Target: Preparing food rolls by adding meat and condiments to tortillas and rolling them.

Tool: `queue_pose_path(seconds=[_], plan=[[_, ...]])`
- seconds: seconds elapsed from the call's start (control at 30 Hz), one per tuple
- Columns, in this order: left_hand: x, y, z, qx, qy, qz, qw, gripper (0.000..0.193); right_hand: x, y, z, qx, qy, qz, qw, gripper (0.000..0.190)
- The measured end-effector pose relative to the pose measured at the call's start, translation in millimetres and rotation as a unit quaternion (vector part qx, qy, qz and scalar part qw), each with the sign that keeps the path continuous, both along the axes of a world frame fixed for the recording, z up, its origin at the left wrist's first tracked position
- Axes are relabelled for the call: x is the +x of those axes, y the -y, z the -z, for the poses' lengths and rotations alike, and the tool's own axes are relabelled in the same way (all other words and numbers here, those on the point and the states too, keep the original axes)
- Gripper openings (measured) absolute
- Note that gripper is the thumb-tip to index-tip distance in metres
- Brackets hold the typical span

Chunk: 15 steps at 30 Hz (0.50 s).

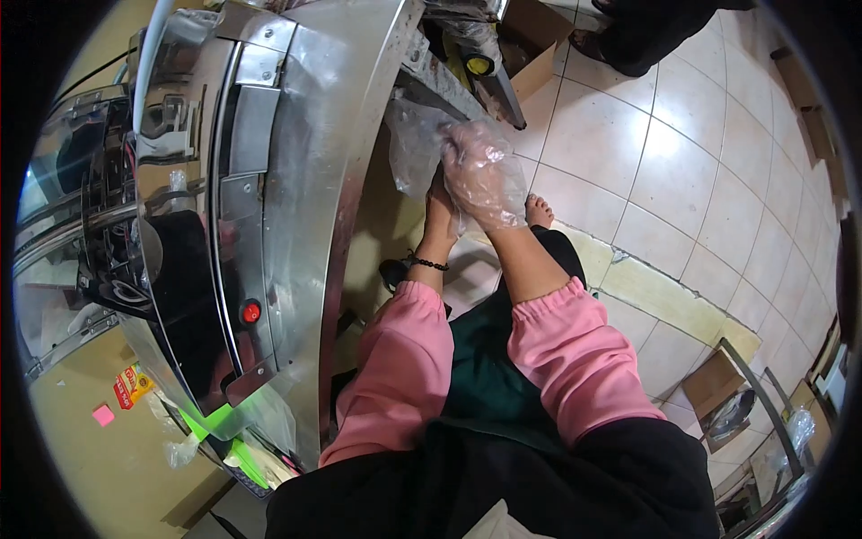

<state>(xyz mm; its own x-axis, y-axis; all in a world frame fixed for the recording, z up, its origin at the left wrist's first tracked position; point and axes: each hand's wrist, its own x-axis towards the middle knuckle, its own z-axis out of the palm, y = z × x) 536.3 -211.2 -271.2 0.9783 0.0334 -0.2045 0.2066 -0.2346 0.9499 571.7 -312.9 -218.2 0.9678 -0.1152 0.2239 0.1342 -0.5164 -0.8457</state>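
My right hand (pixel 477 172) wears a clear thin plastic glove and is closed near my left hand, low beside a steel worktop. The clear plastic film (pixel 414 145) hangs at the fingers of my left hand (pixel 439 199), whose wrist carries a black bead bracelet (pixel 431 264). My left fingers are mostly hidden behind the film and my right hand, so what they hold cannot be told. Both forearms are in pink elastic-cuffed sleeves.
To the left stands a steel-framed machine with a red switch (pixel 251 311) on the steel worktop (pixel 316 135). Beyond my hands are a metal leg (pixel 448 84) and an open cardboard box (pixel 539 74). Another person's sandalled foot (pixel 592 47) is on the tiled floor. A box (pixel 717 381) lies lower right.
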Motion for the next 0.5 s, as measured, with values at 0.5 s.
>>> queue_pose_path(seconds=[0.5], plan=[[-172, -6, -44, 0.204, -0.054, -0.02, 0.977, 0.026, -21, -22, 35, -0.17, -0.009, -0.186, 0.968, 0.031]])
